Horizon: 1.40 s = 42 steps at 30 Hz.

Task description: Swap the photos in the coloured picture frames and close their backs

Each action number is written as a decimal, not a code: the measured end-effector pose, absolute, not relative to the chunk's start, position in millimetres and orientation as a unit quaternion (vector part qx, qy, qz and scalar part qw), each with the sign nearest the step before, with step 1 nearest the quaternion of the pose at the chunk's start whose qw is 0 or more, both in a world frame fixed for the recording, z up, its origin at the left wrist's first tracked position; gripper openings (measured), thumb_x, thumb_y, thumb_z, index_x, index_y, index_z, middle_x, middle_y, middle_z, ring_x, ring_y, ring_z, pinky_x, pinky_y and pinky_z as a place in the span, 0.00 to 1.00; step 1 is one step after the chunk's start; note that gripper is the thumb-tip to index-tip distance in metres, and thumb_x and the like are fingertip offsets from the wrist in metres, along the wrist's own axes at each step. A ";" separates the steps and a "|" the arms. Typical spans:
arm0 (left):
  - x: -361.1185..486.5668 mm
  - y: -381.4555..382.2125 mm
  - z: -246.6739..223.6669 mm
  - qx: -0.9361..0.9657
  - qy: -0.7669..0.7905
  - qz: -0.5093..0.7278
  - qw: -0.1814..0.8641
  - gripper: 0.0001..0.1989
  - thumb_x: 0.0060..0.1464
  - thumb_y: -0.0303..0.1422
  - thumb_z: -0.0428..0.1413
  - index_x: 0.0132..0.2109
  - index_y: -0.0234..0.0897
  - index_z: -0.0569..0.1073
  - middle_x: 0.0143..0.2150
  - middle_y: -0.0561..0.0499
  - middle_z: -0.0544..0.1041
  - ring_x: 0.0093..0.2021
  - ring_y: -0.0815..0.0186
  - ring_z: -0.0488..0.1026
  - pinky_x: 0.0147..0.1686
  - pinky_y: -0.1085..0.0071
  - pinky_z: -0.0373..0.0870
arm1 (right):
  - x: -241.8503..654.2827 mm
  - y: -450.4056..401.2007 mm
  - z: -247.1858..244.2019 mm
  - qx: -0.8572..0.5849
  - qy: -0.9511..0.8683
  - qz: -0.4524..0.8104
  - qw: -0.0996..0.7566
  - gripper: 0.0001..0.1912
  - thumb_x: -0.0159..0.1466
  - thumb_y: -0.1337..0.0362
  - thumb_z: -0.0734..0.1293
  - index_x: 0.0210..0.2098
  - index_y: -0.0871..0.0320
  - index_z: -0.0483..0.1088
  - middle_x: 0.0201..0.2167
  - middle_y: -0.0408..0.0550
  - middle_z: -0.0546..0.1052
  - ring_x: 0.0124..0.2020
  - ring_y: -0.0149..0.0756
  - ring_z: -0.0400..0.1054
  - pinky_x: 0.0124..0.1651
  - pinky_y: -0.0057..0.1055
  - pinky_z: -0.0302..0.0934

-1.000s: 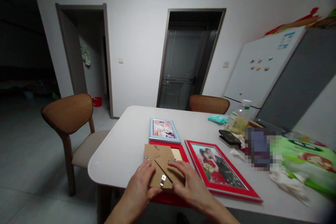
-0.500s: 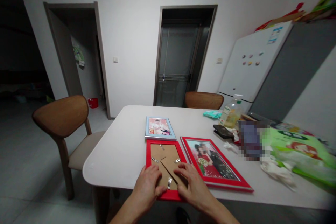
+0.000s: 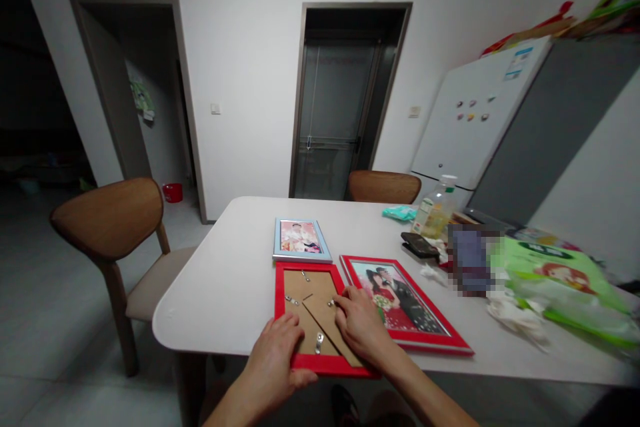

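Note:
A red picture frame [image 3: 327, 365] lies face down at the table's near edge, its brown backing board [image 3: 320, 281] showing a dark slanting slit. Several small metal clips sit around the board, one clip [image 3: 319, 343] near the bottom. My left hand [image 3: 274, 355] grips the frame's near left corner, fingers over the left side and thumb along the near edge. With bent fingers, my right hand [image 3: 363, 323] works at the right-hand clip [image 3: 331, 303]; its palm hides part of the frame's right side. Beside it lies a larger red photo frame [image 3: 425, 340], picture up.
Behind stands a light-blue photo frame [image 3: 277, 240] lying flat. To the right are a black wallet-like item [image 3: 420, 245], a plastic bottle [image 3: 436, 207], crumpled tissue [image 3: 517, 317] and a green package [image 3: 555, 267]. Wooden chairs [image 3: 110, 213] flank the white table [image 3: 215, 280].
My right hand has moved up from the frame's lower right to the right-hand clip. My left hand stays at the near left corner. The view has shifted slightly.

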<state>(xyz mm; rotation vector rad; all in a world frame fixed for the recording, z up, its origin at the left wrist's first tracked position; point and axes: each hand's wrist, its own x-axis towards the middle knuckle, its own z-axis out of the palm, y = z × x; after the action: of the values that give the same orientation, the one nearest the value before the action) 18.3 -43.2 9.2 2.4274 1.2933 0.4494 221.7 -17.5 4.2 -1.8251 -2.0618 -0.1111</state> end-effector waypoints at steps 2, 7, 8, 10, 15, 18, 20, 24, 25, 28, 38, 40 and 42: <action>18.9 -43.9 9.9 0.856 0.461 0.158 0.172 0.30 0.36 0.42 0.61 0.47 0.32 0.67 0.54 0.40 0.63 0.55 0.55 0.57 0.54 0.59 0.52 | 221.3 -15.4 4.4 -0.651 -0.738 -0.043 0.174 0.11 0.55 0.67 0.55 0.29 0.59 0.69 0.33 0.51 0.66 0.35 0.36 0.58 0.40 0.31 0.50; 18.8 -45.0 8.3 0.852 0.465 0.169 0.172 0.29 0.36 0.43 0.61 0.46 0.33 0.67 0.54 0.41 0.63 0.55 0.55 0.58 0.54 0.59 0.52 | 223.8 -15.9 3.7 -0.654 -0.737 -0.030 0.169 0.12 0.55 0.69 0.55 0.31 0.60 0.68 0.33 0.51 0.65 0.35 0.35 0.58 0.39 0.30 0.50; 18.7 -44.8 7.7 0.851 0.466 0.170 0.172 0.29 0.36 0.43 0.60 0.47 0.33 0.67 0.54 0.41 0.63 0.55 0.55 0.58 0.54 0.59 0.52 | 224.5 -16.2 3.4 -0.654 -0.737 -0.028 0.171 0.12 0.55 0.69 0.55 0.32 0.60 0.68 0.33 0.51 0.65 0.35 0.35 0.58 0.39 0.29 0.50; 18.6 -44.4 7.0 0.851 0.467 0.170 0.173 0.30 0.36 0.43 0.61 0.47 0.34 0.67 0.54 0.41 0.63 0.55 0.55 0.58 0.54 0.59 0.52 | 225.7 -16.5 2.5 -0.652 -0.738 -0.025 0.174 0.11 0.54 0.69 0.55 0.32 0.60 0.68 0.33 0.51 0.64 0.35 0.35 0.58 0.39 0.29 0.50; 19.3 -45.3 9.9 0.850 0.472 0.161 0.170 0.30 0.36 0.42 0.61 0.47 0.32 0.67 0.54 0.41 0.63 0.54 0.55 0.58 0.54 0.61 0.53 | 226.1 -15.4 1.5 -0.655 -0.736 -0.018 0.172 0.11 0.55 0.69 0.55 0.33 0.60 0.67 0.33 0.50 0.64 0.34 0.34 0.58 0.38 0.29 0.50; 19.6 -45.9 11.4 0.851 0.472 0.159 0.168 0.31 0.35 0.42 0.61 0.47 0.32 0.67 0.54 0.41 0.63 0.54 0.56 0.58 0.53 0.61 0.54 | 225.4 -13.3 2.2 -0.658 -0.734 -0.014 0.167 0.11 0.54 0.70 0.55 0.32 0.60 0.67 0.33 0.50 0.64 0.34 0.34 0.58 0.38 0.28 0.50; 19.6 -45.8 10.8 0.850 0.473 0.161 0.166 0.30 0.35 0.42 0.62 0.47 0.33 0.67 0.54 0.41 0.63 0.54 0.56 0.59 0.53 0.62 0.55 | 225.2 -12.3 3.2 -0.658 -0.735 -0.011 0.164 0.10 0.54 0.70 0.55 0.31 0.60 0.66 0.32 0.50 0.64 0.34 0.34 0.58 0.38 0.28 0.51; 19.0 -45.3 7.8 0.852 0.468 0.167 0.165 0.30 0.36 0.43 0.61 0.47 0.32 0.67 0.54 0.41 0.63 0.54 0.56 0.59 0.53 0.62 0.55 | 223.1 -17.4 5.8 -0.656 -0.731 -0.023 0.184 0.10 0.54 0.70 0.56 0.32 0.60 0.67 0.33 0.50 0.65 0.35 0.36 0.58 0.39 0.30 0.51; 18.8 -45.1 7.2 0.853 0.466 0.168 0.165 0.30 0.37 0.43 0.60 0.47 0.31 0.67 0.54 0.40 0.64 0.54 0.55 0.58 0.53 0.61 0.55 | 221.4 -21.0 6.7 -0.646 -0.737 -0.026 0.199 0.11 0.54 0.70 0.56 0.33 0.59 0.67 0.34 0.50 0.65 0.37 0.36 0.58 0.40 0.31 0.51; 18.3 -44.7 6.1 0.854 0.462 0.171 0.166 0.30 0.36 0.43 0.60 0.46 0.30 0.67 0.54 0.39 0.63 0.54 0.55 0.58 0.53 0.61 0.55 | 213.1 -36.4 10.0 -0.571 -0.783 0.001 0.247 0.12 0.54 0.70 0.57 0.35 0.56 0.67 0.37 0.49 0.65 0.40 0.36 0.57 0.42 0.33 0.51; 18.3 -42.7 3.5 0.849 0.465 0.185 0.168 0.29 0.35 0.42 0.61 0.45 0.35 0.68 0.53 0.43 0.64 0.53 0.56 0.60 0.52 0.61 0.56 | 195.4 -62.0 18.9 -0.449 -0.861 0.098 0.219 0.14 0.52 0.73 0.57 0.30 0.54 0.71 0.33 0.46 0.66 0.38 0.34 0.56 0.42 0.34 0.51; 18.2 -43.1 4.3 0.848 0.465 0.190 0.170 0.28 0.35 0.42 0.62 0.45 0.35 0.68 0.53 0.43 0.64 0.53 0.56 0.60 0.52 0.62 0.56 | 196.6 -64.4 20.9 -0.451 -0.860 0.108 0.214 0.14 0.52 0.73 0.57 0.30 0.54 0.71 0.34 0.46 0.66 0.39 0.34 0.57 0.42 0.33 0.51; 18.0 -43.6 5.1 0.846 0.466 0.193 0.172 0.28 0.34 0.42 0.62 0.45 0.35 0.68 0.53 0.43 0.64 0.53 0.57 0.60 0.52 0.63 0.56 | 198.2 -65.6 21.6 -0.453 -0.859 0.114 0.210 0.14 0.52 0.73 0.56 0.30 0.54 0.71 0.34 0.46 0.67 0.39 0.34 0.57 0.42 0.33 0.51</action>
<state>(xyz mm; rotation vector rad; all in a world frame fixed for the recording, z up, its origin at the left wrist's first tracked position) 18.0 -43.6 5.1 2.4003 1.3237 0.5470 198.2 -65.6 21.6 -1.2591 -2.3888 0.3170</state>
